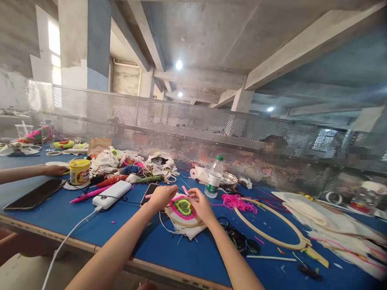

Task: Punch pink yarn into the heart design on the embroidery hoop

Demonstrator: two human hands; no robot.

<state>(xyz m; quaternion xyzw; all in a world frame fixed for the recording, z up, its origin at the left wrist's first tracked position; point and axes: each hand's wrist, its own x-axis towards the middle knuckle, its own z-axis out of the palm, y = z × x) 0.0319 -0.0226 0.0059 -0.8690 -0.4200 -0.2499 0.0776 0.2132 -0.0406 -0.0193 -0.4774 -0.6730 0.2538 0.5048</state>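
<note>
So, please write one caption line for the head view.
Both hands work on a hooped embroidery on a blue table.

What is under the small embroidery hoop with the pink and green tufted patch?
White cloth spreads from beneath the small embroidery hoop onto the blue table. Both hands, left and right, cover its edges.

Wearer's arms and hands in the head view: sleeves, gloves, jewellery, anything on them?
Nothing worn that shows. Both forearms are bare from the bottom edge of the picture up to the wrists: no sleeves or cuffs in view. The left hand and right hand are ungloved, with no watch, bracelet or ring that can be made out at this sharpness. No cables or markings on them.
</note>
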